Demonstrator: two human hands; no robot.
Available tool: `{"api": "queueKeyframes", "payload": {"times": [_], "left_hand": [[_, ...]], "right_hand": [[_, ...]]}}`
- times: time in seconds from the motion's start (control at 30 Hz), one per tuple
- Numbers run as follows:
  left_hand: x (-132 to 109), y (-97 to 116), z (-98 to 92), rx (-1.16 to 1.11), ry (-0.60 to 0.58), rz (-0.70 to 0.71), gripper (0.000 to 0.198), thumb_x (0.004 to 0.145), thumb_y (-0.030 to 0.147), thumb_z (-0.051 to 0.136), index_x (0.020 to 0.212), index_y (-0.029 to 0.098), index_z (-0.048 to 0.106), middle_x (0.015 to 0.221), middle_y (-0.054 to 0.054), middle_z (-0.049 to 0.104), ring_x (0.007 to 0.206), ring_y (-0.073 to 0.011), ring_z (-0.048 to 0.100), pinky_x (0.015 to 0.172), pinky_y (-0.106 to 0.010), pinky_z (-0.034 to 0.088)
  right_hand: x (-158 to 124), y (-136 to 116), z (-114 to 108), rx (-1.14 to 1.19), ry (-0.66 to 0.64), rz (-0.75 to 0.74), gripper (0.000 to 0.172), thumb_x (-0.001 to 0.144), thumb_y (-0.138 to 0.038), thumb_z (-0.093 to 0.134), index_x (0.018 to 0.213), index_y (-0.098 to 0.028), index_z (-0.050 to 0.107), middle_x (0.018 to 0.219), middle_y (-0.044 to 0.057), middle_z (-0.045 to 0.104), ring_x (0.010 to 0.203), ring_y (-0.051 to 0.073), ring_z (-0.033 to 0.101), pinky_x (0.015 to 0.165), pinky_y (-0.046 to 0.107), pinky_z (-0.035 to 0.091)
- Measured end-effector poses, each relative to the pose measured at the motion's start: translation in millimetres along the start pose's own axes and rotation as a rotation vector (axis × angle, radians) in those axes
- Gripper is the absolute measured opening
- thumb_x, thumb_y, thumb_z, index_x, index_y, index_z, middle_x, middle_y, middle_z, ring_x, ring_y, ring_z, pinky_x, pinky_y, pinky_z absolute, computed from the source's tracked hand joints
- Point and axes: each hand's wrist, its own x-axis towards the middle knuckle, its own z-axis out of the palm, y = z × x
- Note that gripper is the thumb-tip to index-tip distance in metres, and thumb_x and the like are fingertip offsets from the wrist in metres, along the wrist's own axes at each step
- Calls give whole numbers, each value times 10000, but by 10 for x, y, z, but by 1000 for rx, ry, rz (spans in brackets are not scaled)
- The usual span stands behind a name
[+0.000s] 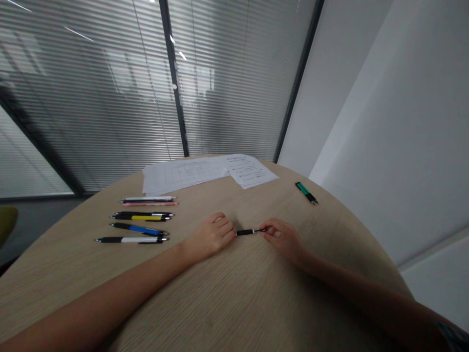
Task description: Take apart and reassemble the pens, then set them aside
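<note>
Holding the black pen (249, 231) level between both hands: curled closed on one end with the left grip (214, 234), nipped at the other in the fingertips of the right grip (282, 237), low at the desk (234, 303). Best to direct any pull or twist straight along the barrel, wrists rested down. Open room nearer than both grips; mind the row of pens (141, 220) outside the left grip, the green pen (307, 192) beyond the right grip near the rounded edge, and the papers (205, 171) farther ahead.

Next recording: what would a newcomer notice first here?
The left hand and right hand grip a slim black pen between them on the round pale wooden table. A row of coloured pens lies to their left; a green-and-black pen lies apart at far right.
</note>
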Motion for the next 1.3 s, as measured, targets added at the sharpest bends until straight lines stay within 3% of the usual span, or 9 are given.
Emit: {"api": "queueKeyframes", "payload": {"times": [0.4,0.9,1.1,1.3], "left_hand": [[-22,-28,48,3,10,-28,181,854,165,385,749,141,530,620,-1,529,600,-139,463,703,-310,369],[6,-5,0,-19,-9,-23,168,854,155,390,761,145,530,621,2,527,598,-128,462,707,-299,368],[6,3,19,-4,9,-9,169,849,147,391,751,142,529,615,2,530,602,-132,467,710,-305,368],[0,7,19,-13,23,1,158,849,153,397,756,142,525,615,7,531,593,-126,467,718,-300,369]], "right_hand": [[30,25,-26,39,-23,133,132,715,-211,521,817,-203,604,736,7,637,617,119,568,598,244,446],[28,-11,-29,73,-28,133,141,682,-154,549,804,-208,593,707,-4,645,623,121,585,605,254,462],[3,-37,-12,24,-27,19,110,676,-142,562,758,-203,601,707,-4,643,630,123,589,636,263,462],[-4,-41,-4,5,-28,40,74,705,-188,569,769,-201,603,708,-4,639,633,121,587,636,258,458]]}}
